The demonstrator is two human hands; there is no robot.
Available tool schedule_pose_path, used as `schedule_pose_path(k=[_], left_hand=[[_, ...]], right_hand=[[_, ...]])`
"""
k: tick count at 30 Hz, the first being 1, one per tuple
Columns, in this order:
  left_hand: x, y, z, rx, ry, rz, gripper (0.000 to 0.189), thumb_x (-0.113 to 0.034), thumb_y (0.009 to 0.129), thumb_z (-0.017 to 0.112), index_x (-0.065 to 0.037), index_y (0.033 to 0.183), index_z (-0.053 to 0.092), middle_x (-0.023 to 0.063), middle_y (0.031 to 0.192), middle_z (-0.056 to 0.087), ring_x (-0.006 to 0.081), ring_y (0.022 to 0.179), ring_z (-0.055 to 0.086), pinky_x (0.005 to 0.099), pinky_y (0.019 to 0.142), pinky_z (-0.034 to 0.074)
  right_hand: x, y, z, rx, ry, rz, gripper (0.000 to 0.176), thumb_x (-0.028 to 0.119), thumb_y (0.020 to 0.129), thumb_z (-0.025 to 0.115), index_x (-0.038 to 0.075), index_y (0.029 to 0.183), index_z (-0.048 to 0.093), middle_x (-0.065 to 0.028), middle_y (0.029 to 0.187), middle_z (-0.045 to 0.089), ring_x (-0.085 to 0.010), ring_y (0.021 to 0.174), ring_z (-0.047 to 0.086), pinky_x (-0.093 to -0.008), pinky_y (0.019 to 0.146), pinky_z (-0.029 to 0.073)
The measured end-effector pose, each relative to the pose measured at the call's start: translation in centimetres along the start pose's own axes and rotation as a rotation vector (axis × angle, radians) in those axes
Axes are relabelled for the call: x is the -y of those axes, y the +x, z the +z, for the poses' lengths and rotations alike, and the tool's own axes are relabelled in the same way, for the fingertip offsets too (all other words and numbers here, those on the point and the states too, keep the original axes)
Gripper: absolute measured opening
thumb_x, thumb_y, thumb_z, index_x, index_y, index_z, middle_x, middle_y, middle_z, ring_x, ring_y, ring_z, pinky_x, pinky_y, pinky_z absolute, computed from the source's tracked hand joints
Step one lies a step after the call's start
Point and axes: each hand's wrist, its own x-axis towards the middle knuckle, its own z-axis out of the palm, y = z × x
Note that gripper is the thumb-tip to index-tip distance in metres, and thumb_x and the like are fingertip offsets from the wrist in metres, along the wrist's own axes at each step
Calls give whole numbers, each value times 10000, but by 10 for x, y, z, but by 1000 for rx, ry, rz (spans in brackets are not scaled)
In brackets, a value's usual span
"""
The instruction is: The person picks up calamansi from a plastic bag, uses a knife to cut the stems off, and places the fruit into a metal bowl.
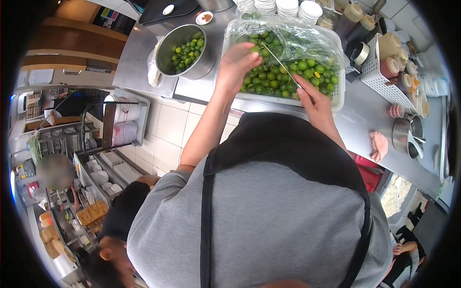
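Observation:
A long thin knife (280, 61) is gripped by its dark handle in my right hand (315, 100), its blade pointing up and left over the limes. My left hand (238, 65) is closed in a pinch, with a small green lime (255, 49) between fingers and thumb near the knife tip. Beneath both hands sits a white plastic crate (338, 98) full of small green limes (273, 79), a few yellowish. Clear plastic wrap (302, 41) covers the crate's far part. To the left stands a steel pot (198, 71) with more limes inside.
White bowls (287, 7) are stacked behind the crate. A white basket (379, 67) of sauce bottles stands at right, with a pink cloth (379, 146) and a steel container (402, 134) nearer. A small dish (204, 18) sits behind the pot. Other people are at lower left and right.

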Motion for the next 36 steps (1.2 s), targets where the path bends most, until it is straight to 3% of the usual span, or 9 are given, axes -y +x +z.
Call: schedule_pose_path(k=[16,18,24,25,32,36], left_hand=[[-8,-2,5,-7,34,37,188,1,838,569,37,1022,589,114,983,620,179,926,601,368,886,489],[-15,-11,16,29,44,55,195,6,837,565,36,1029,587,115,986,619,181,933,599,370,892,486],[-17,-9,27,40,25,58,222,28,835,565,30,1056,576,106,988,618,176,942,594,356,918,470],[-15,-8,28,19,17,78,219,28,831,578,28,1050,578,100,980,618,171,940,593,353,910,474],[-13,-1,21,-144,67,164,190,19,828,610,16,1017,587,72,929,622,146,876,604,342,856,503],[-10,0,21,-137,69,177,178,17,829,611,15,1006,593,69,907,627,142,853,610,333,846,507]], right_hand=[[-6,4,6,-1,31,-27,313,184,931,506,95,1227,554,-118,1154,615,-154,1020,589,-263,873,430],[-18,10,1,-91,-53,94,313,188,931,509,100,1228,554,-117,1115,632,-134,945,596,-248,842,432],[8,8,-6,-39,-88,120,311,162,922,523,100,1225,556,-117,1055,647,-113,826,570,-234,790,434],[7,6,-3,-67,-90,-46,313,152,920,523,108,1228,558,-114,1042,650,-125,795,577,-243,756,447],[8,-3,2,-26,-130,-166,315,160,915,525,132,1227,562,-133,1077,640,-182,846,630,-279,751,474],[4,-2,5,-78,-122,-241,315,167,911,529,135,1222,566,-134,1037,647,-194,804,629,-287,725,477]])
